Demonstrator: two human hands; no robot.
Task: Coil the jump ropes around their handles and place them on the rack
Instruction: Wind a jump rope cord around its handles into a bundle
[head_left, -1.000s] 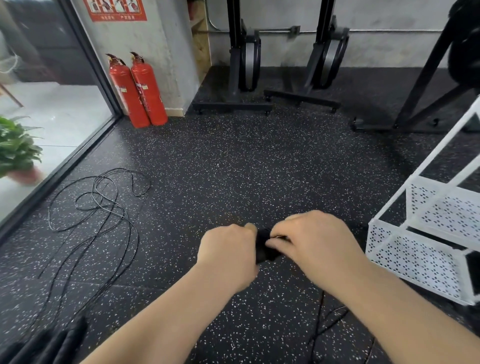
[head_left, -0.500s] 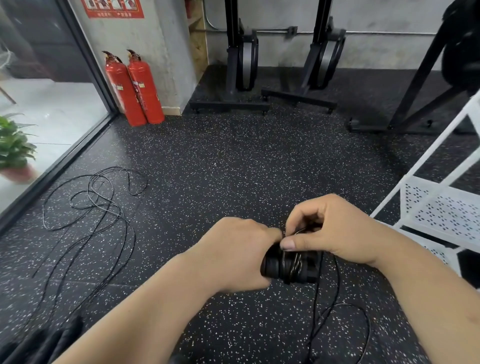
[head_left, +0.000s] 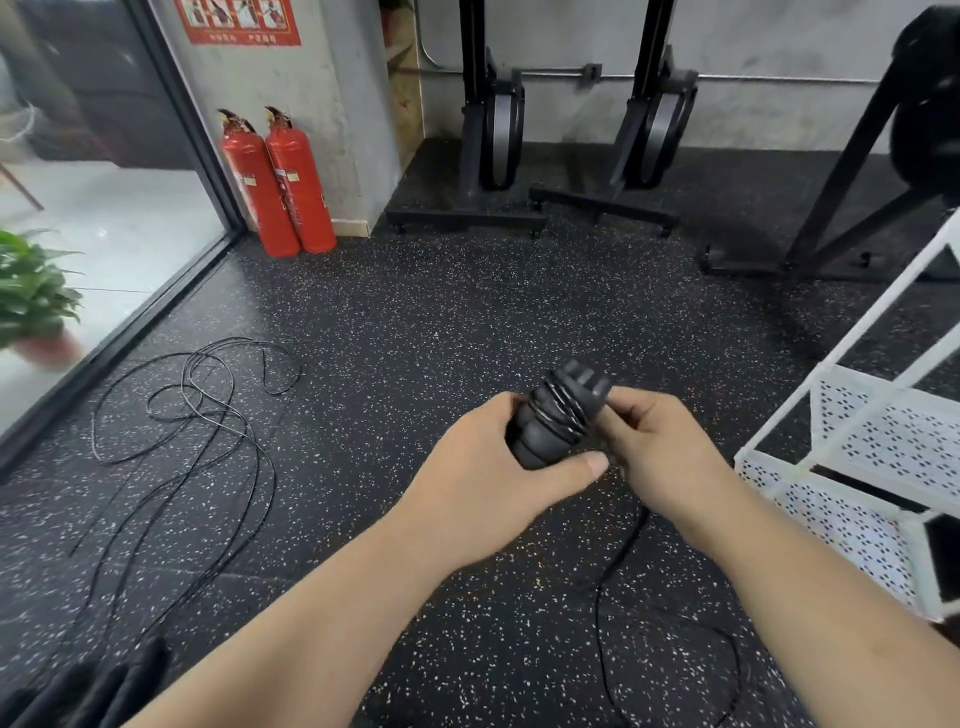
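Note:
My left hand (head_left: 483, 483) grips a pair of black jump rope handles (head_left: 558, 415) held together, tilted up and to the right, with several turns of thin black cord around them. My right hand (head_left: 660, 447) pinches the cord at the handles' right side. The loose rest of that cord (head_left: 608, 587) hangs below my right wrist and loops on the floor. More black jump rope cords (head_left: 208, 415) lie tangled on the floor to the left, and their handles (head_left: 93, 686) lie at the bottom left corner. The white perforated rack (head_left: 862, 447) stands at the right.
Two red fire extinguishers (head_left: 280, 182) stand by the wall at the back left. Black machine stands (head_left: 467, 218) fill the back, and a black frame (head_left: 831, 208) stands back right. A glass wall with a dark sill (head_left: 104, 358) runs along the left, a potted plant (head_left: 31, 301) behind it.
The handles have swung from lying level to pointing up and right. My right hand has come round from above them to their right side, and more cord lies wound on them.

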